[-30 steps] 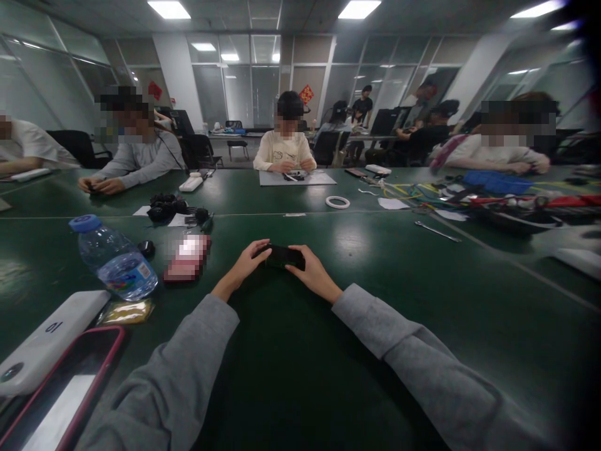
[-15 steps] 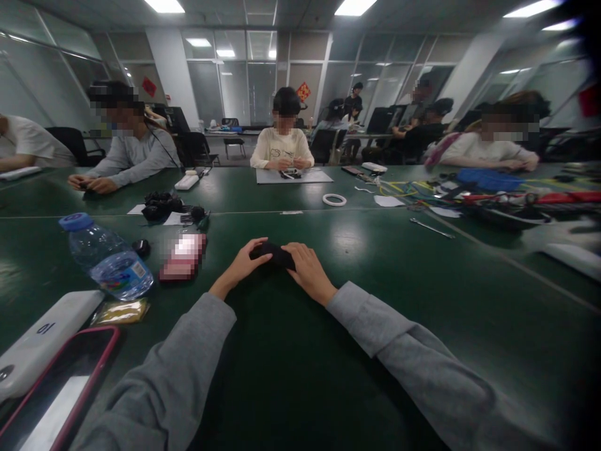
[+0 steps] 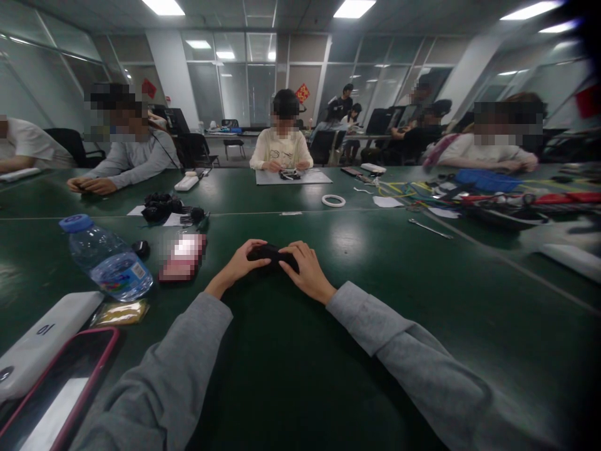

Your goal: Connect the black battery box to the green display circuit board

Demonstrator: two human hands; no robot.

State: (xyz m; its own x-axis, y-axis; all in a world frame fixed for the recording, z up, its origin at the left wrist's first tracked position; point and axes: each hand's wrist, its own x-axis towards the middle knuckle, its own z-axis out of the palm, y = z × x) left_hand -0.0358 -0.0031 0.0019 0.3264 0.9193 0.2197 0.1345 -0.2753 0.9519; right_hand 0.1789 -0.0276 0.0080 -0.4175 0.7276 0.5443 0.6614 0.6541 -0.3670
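Note:
Both my hands meet on a small black object point(image 3: 268, 254) resting on the green table point(image 3: 357, 294) straight ahead of me. My left hand point(image 3: 237, 266) curls its fingers round the object's left end. My right hand point(image 3: 305, 270) lies over its right end with fingers bent down on it. What the object is I cannot make out; most of it is covered. Grey sleeves cover both forearms.
At left are a tilted water bottle point(image 3: 107, 258), a blurred pink item point(image 3: 182, 257), a white power bank point(image 3: 42, 338) and a red-cased phone point(image 3: 56, 394). Black parts point(image 3: 162, 207), a tape ring point(image 3: 333, 200), a metal tool point(image 3: 429, 228) and cables point(image 3: 493, 197) lie farther off. Other people sit around the table.
My right hand has shifted from holding the object's end to lying over its top. Both hands have drawn slightly closer together and the object shows less.

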